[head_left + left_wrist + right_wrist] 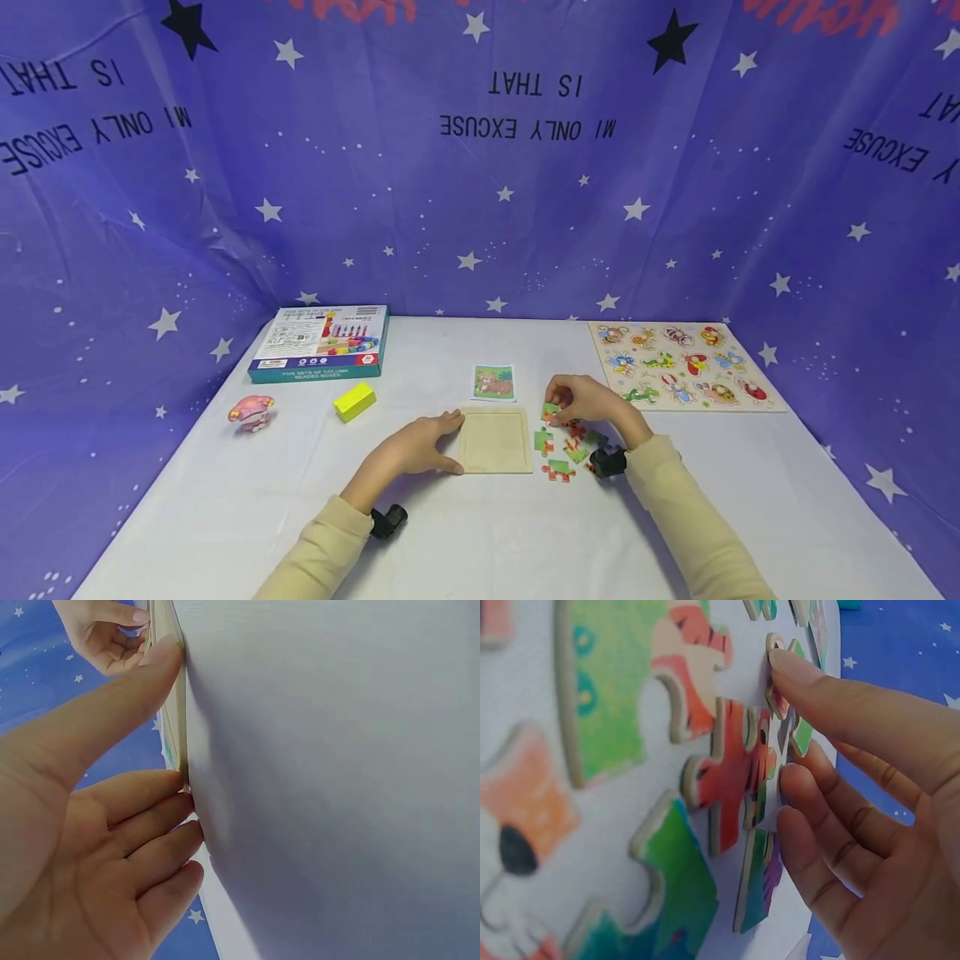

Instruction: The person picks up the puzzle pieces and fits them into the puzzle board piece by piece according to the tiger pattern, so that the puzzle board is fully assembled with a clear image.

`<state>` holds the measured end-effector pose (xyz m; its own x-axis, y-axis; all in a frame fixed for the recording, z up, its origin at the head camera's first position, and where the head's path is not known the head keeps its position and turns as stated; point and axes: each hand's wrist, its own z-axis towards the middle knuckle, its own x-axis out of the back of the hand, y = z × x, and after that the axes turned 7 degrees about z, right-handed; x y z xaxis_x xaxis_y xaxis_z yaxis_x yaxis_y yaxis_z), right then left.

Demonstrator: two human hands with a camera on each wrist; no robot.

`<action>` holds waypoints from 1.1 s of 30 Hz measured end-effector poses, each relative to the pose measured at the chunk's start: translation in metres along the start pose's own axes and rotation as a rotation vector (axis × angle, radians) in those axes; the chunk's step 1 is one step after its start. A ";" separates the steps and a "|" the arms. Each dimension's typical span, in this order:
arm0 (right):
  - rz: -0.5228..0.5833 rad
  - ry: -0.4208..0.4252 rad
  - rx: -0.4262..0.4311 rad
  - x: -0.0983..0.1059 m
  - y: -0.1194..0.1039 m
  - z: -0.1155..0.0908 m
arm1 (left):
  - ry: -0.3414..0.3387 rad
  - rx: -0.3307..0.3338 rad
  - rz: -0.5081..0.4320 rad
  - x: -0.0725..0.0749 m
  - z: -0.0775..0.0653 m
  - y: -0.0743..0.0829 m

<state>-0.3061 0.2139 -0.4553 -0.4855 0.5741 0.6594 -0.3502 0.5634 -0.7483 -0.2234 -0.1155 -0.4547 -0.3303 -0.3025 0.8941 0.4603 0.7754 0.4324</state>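
Observation:
A square wooden puzzle tray (495,442) lies flat with no pieces in it. At its left side is my left hand (416,446), thumb by the near corner and fingertips by the far one, touching the edge. In the left wrist view the thumb (154,671) lies along the tray's rim. My right hand (588,398) pinches a jigsaw piece (802,739) with green on it between thumb and fingers, just right of the tray. Loose jigsaw pieces (558,470) in orange, green and blue lie below and around that hand; some are partly hidden by it.
A small picture card (493,383) of an animal lies behind the tray. An insect peg board (678,367) sits at back right. On the left are a boxed bead set (318,343), a yellow block (354,402) and a pink figurine (253,413). Starry purple cloth (465,208) surrounds the table.

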 end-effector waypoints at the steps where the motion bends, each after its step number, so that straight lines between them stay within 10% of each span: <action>1: 0.003 0.003 0.005 0.000 0.000 0.000 | 0.001 0.001 -0.004 0.000 0.000 0.000; 33: 0.097 0.157 0.171 -0.034 -0.028 0.004 | 0.019 -0.015 -0.023 -0.002 -0.003 -0.003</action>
<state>-0.2834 0.1765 -0.4569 -0.3980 0.7134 0.5767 -0.4448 0.3997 -0.8015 -0.2212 -0.1187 -0.4575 -0.3250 -0.3311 0.8858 0.4652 0.7595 0.4546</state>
